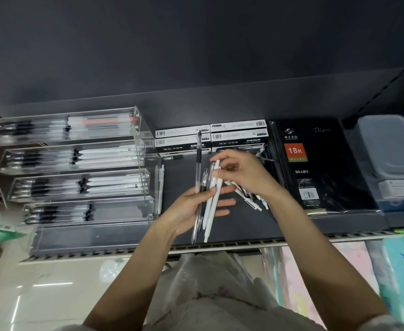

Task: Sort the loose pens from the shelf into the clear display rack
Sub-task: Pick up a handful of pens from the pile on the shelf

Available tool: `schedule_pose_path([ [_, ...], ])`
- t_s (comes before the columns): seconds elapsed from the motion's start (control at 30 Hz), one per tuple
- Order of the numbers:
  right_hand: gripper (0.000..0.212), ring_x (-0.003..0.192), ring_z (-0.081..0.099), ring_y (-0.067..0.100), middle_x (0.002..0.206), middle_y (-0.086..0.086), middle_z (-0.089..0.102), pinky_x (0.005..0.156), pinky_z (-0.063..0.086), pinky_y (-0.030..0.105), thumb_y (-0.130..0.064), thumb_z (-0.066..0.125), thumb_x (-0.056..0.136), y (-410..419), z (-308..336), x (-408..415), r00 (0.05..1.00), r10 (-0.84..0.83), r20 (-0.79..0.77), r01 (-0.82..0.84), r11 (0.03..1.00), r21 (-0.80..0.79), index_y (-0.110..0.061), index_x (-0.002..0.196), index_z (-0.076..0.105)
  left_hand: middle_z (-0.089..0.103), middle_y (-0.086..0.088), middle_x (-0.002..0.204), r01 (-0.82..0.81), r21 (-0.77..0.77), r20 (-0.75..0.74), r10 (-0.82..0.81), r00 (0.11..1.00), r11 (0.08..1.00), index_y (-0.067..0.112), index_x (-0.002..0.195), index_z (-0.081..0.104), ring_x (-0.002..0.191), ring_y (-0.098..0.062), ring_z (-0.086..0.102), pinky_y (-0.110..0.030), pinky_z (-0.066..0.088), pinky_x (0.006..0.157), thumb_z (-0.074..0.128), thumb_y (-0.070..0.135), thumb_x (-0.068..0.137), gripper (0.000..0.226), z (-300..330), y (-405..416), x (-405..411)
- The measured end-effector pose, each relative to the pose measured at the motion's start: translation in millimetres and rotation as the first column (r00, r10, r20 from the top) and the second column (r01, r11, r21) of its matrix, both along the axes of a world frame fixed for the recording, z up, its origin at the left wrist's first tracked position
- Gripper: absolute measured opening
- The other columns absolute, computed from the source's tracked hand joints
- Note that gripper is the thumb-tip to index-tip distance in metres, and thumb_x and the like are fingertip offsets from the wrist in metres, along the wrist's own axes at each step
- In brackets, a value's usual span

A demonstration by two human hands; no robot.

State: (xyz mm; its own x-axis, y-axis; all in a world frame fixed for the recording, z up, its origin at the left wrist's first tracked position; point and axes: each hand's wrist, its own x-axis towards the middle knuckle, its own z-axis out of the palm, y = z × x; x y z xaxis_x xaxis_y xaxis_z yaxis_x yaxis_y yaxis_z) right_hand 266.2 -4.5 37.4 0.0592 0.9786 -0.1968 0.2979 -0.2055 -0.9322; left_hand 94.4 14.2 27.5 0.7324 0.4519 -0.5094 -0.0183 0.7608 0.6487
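Dark grey shelf (232, 225) against a dark back panel, glossy pale floor below. Clear display rack (81, 163) stands at shelf left, its tiers holding pens. Left hand (196, 206) grips a bundle of pens (208, 199), thumb clamped across them. Right hand (241, 173) pinches the white pen's top. Loose pens (251, 197) lie beneath it. Pen boxes (210, 137) and a black diary (315, 168) sit behind and to the right.

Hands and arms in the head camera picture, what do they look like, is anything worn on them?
The left hand and right hand are bare: no gloves, rings, watch or bracelets show. Both forearms are uncovered up to the bottom edge of the picture, so no sleeves are seen. Below them is a pale, whitish garment on the person's body.
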Motion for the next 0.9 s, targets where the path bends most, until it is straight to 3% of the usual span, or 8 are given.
schedule_pose_path([
  [0.1, 0.022, 0.074, 0.063, 0.002, 0.076, -0.008, 0.070, 0.079, 0.048, 0.021, -0.017, 0.074, 0.079, 1, 3, -2, 0.997, -0.070, -0.030, 0.071, 0.996, 0.044, -0.019, 0.100, 0.067, 0.071, -0.006, 0.105, -0.004, 0.019, -0.050, 0.005, 0.999, 1.000, 0.012, 0.118, 0.060, 0.081, -0.019, 0.069, -0.032, 0.058, 0.070, 0.045, 0.013, 0.097, 0.025, -1, 1, -2],
  [0.17, 0.019, 0.073, 0.064, 0.001, 0.076, -0.007, 0.070, 0.075, 0.048, 0.020, -0.014, 0.074, 0.079, 3, 9, -1, 0.973, -0.226, -0.050, 0.231, 0.967, 0.104, -0.018, 0.096, 0.067, 0.067, -0.001, 0.088, 0.012, 0.040, -0.055, -0.010, 0.998, 0.999, 0.012, 0.123, 0.058, 0.063, -0.011, 0.057, -0.023, 0.050, 0.057, 0.048, 0.014, 0.096, 0.029, -2, 1, -3],
  [0.3, 0.010, 0.066, 0.064, 0.010, 0.072, -0.006, 0.067, 0.063, 0.053, 0.027, -0.008, 0.070, 0.083, -7, 27, 7, 0.809, -0.547, -0.215, 0.587, 0.770, 0.250, -0.014, 0.087, 0.063, 0.055, 0.001, 0.078, -0.040, 0.020, 0.017, 0.039, 0.999, 0.999, 0.003, 0.132, 0.050, 0.058, -0.007, 0.045, -0.018, 0.039, 0.051, 0.048, 0.011, 0.094, 0.039, -5, 0, -3],
  [0.43, 0.013, 0.064, 0.065, 0.014, 0.070, -0.004, 0.066, 0.070, 0.054, 0.029, -0.005, 0.069, 0.083, -33, 31, -13, 0.605, -0.690, -0.398, 0.794, 0.562, 0.232, -0.011, 0.084, 0.058, 0.054, 0.003, 0.080, -0.213, -0.014, 0.108, 0.214, 0.971, 0.977, 0.006, 0.127, 0.056, 0.062, -0.006, 0.048, -0.018, 0.045, 0.059, 0.049, 0.010, 0.092, 0.036, -6, 5, -1],
  [0.57, 0.020, 0.073, 0.066, 0.017, 0.075, -0.003, 0.069, 0.076, 0.053, 0.034, 0.000, 0.069, 0.081, -53, 6, -51, 0.657, -0.643, -0.393, 0.739, 0.652, 0.169, -0.019, 0.082, 0.064, 0.067, -0.002, 0.094, -0.418, -0.057, 0.135, 0.422, 0.896, 0.906, 0.015, 0.100, 0.071, 0.087, -0.017, 0.069, -0.034, 0.057, 0.081, 0.048, 0.012, 0.094, 0.024, -2, 8, 2],
  [0.67, 0.015, 0.078, 0.067, 0.014, 0.080, -0.002, 0.070, 0.076, 0.051, 0.025, -0.001, 0.068, 0.083, -61, -10, -70, 0.671, -0.646, -0.364, 0.723, 0.679, 0.129, -0.015, 0.084, 0.066, 0.066, -0.006, 0.119, -0.454, -0.090, 0.212, 0.463, 0.861, 0.886, 0.017, 0.112, 0.063, 0.109, -0.031, 0.064, -0.042, 0.055, 0.087, 0.046, 0.018, 0.094, 0.025, 5, 7, 4],
  [0.77, 0.014, 0.078, 0.066, 0.011, 0.079, -0.004, 0.070, 0.074, 0.050, 0.021, -0.004, 0.069, 0.083, -65, -17, -83, 0.688, -0.677, -0.262, 0.722, 0.676, 0.148, -0.017, 0.084, 0.068, 0.063, -0.009, 0.126, -0.483, -0.113, 0.221, 0.495, 0.840, 0.869, 0.017, 0.113, 0.062, 0.113, -0.031, 0.061, -0.045, 0.051, 0.094, 0.042, 0.018, 0.097, 0.026, 10, 4, 5],
  [0.9, 0.010, 0.074, 0.066, 0.009, 0.076, -0.007, 0.070, 0.072, 0.050, 0.021, -0.007, 0.071, 0.082, -70, -17, -95, 0.746, -0.643, -0.173, 0.666, 0.722, 0.189, -0.017, 0.083, 0.069, 0.066, -0.008, 0.120, -0.504, -0.118, 0.223, 0.517, 0.826, 0.856, 0.015, 0.111, 0.061, 0.107, -0.026, 0.065, -0.043, 0.053, 0.091, 0.036, 0.017, 0.101, 0.027, 11, -1, 4],
])
